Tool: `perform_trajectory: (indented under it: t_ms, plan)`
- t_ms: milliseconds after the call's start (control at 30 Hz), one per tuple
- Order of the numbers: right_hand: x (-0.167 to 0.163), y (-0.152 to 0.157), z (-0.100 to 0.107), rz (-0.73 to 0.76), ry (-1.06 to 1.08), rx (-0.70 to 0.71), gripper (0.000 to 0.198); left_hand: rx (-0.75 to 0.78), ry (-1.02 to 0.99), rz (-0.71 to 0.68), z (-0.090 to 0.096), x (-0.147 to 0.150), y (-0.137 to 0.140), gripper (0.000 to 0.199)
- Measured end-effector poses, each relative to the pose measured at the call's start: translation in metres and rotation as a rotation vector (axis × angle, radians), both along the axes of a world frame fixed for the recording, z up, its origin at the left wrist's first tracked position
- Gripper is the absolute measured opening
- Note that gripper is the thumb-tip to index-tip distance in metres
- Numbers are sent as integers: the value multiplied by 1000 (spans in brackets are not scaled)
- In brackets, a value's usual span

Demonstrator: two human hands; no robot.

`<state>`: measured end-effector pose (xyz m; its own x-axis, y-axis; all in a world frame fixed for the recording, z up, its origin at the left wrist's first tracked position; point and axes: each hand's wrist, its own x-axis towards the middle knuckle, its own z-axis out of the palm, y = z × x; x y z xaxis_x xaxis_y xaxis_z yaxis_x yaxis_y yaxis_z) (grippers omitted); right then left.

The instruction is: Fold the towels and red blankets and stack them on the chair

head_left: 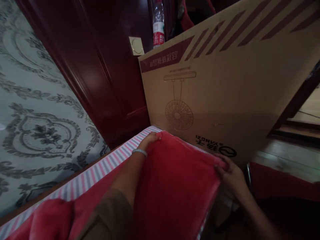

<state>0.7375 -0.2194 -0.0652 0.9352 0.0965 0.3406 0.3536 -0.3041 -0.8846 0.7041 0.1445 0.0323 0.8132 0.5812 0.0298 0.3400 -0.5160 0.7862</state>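
A red cloth [177,176] lies spread over a long surface with a striped cover [100,170]. At the cloth's far left corner, my left hand [151,138] has its fingers closed on the edge; a bracelet [140,152] circles that wrist. My right hand [228,173] pinches the far right corner between thumb and fingers. The cloth's far edge runs fairly straight between the two hands, close to a cardboard box. Bunched red fabric [52,216] lies at the near left.
Behind the cloth stands a large upside-down cardboard box [232,86] printed with a fan. A plastic bottle [158,26] is behind its top edge. A dark red wooden panel [112,66] and patterned wallpaper [45,130] rise at left. A red seat [285,181] is at right.
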Motion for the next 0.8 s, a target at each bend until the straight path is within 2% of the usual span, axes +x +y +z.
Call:
perform_trajectory:
  t_ms: [67,133,233,300,367,467,567,633,733,800]
  plan:
    - [-3,-2,18,-29,-83,71,47,24,-99,-19,16,10,-1,16]
    - [-6,-3,36,-121,-176,123,43,80,-247,-7,34,21,-2,21]
    - [-6,-1,49,-238,-270,143,44,237,-341,31,49,33,-6,20]
    - [-2,1,46,-241,-280,142,45,312,-226,51,46,35,-10,14]
    - [5,3,36,-205,-259,136,46,322,-87,76,36,34,-16,12]
    - [14,2,22,-159,-172,165,46,314,-6,114,21,26,-25,23]
    - [17,2,16,-108,-20,291,50,318,46,78,18,6,-34,36]
    - [13,6,15,-85,70,435,56,308,71,8,20,-15,-39,37]
    - [3,16,13,-89,214,686,65,269,84,-107,23,-64,-53,33]
    - [-5,23,12,-100,277,782,65,184,39,-192,25,-107,-67,33]
